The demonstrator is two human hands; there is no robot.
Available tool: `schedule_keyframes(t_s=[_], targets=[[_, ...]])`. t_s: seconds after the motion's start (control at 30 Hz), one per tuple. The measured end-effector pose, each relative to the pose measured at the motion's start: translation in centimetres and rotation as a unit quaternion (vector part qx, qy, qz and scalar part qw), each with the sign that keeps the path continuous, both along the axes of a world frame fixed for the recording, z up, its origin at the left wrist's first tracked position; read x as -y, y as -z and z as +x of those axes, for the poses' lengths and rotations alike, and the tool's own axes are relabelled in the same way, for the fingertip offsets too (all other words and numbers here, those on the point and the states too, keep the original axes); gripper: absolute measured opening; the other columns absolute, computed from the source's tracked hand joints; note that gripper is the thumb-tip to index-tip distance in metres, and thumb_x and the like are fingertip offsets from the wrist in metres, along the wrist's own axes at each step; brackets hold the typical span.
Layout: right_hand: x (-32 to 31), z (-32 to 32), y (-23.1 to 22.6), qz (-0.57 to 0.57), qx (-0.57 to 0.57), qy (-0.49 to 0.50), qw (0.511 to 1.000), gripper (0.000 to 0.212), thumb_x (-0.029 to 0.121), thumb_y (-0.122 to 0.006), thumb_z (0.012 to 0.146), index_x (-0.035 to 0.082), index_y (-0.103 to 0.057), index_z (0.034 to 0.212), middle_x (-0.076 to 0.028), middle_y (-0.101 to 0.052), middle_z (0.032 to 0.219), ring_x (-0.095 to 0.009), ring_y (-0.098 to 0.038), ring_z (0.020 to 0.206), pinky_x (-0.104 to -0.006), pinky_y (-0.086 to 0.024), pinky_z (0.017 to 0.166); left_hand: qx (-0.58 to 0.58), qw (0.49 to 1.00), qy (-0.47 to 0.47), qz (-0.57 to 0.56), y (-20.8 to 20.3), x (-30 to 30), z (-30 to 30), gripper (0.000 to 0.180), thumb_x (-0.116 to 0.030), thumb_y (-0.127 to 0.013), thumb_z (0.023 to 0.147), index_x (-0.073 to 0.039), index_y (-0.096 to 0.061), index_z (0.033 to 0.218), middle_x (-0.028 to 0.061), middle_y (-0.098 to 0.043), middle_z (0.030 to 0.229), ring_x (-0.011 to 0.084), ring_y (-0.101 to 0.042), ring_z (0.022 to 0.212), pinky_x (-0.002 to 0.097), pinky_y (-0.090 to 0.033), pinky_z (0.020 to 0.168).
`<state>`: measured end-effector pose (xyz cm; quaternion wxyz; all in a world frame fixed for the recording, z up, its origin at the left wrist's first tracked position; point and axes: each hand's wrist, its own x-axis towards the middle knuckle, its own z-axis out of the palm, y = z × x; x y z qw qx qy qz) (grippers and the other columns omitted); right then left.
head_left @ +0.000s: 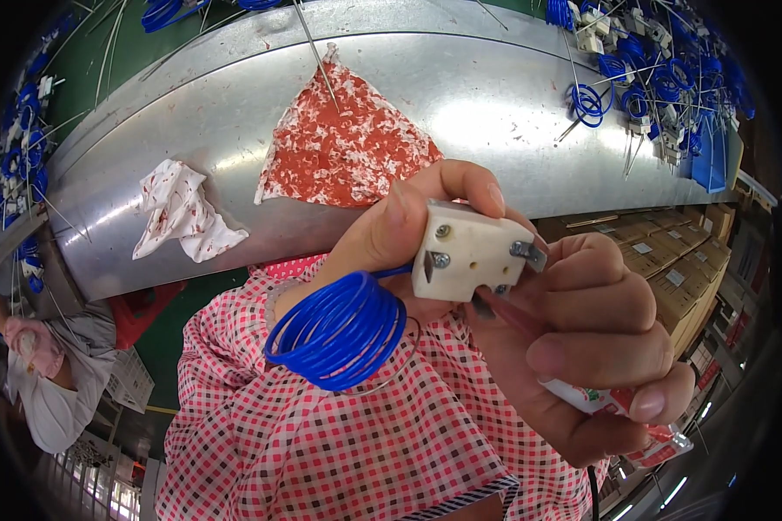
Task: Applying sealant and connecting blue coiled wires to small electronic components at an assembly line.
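My left hand [387,230] grips a white block-shaped thermostat [469,252] with screws and metal terminals on its faces. A coil of thin blue tubing [339,334] hangs from it beside my left wrist. My right hand [595,326] is closed around a red-and-white squeeze tube [582,397], its crimped end sticking out below the little finger. The tube's reddish nozzle [511,313] points at the thermostat's lower edge, near a metal terminal; whether it touches cannot be made out.
On the metal bench [504,69] lie a red-smeared cloth [347,143] and a crumpled white cloth [182,213]. More blue-coiled thermostats [660,78] pile up at the far right by a blue bin [711,161]. Cardboard boxes [669,260] stand at right. Another person [61,373] sits at left.
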<state>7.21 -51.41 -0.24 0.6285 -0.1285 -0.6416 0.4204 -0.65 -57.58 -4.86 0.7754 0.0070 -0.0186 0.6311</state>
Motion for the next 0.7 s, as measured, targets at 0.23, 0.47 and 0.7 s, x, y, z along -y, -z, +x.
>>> schedule_keyframes(t_s=[0.23,0.47,0.7], targets=[[-1.1,1.3,-0.7,-0.017,0.059,-0.135,0.989,0.031,0.035,-0.032,0.091,0.007,-0.044,0.096,-0.001,-0.049,0.060,-0.011,-0.033,0.041,-0.0248,-0.029,0.046,0.045,0.998,-0.024,-0.028,-0.1,0.3,0.3,0.051,-0.052,-0.046,0.083,-0.011,-0.037,0.111,0.0174,-0.043,0.110,0.0280,-0.047,0.102,0.0333,-0.044,0.085],[-1.0,0.7,-0.7,-0.034,0.025,-0.145,0.988,0.030,0.035,-0.030,0.089,0.008,-0.041,0.092,-0.001,-0.047,0.056,-0.011,-0.027,0.041,-0.0267,-0.025,0.046,0.043,0.999,-0.018,-0.015,0.3,0.1,0.2,0.050,-0.050,-0.049,0.083,-0.010,-0.037,0.109,0.0197,-0.043,0.107,0.0284,-0.050,0.097,0.0303,-0.047,0.081],[-0.8,0.8,-0.9,-0.051,0.035,-0.165,0.984,0.027,0.034,-0.031,0.089,0.009,-0.040,0.090,0.000,-0.046,0.055,-0.011,-0.028,0.042,-0.0267,-0.025,0.047,0.052,0.995,-0.083,0.025,0.9,0.4,0.9,0.054,-0.052,-0.044,0.084,-0.004,-0.043,0.108,0.0178,-0.053,0.105,0.0188,-0.054,0.093,0.0212,-0.044,0.066]])
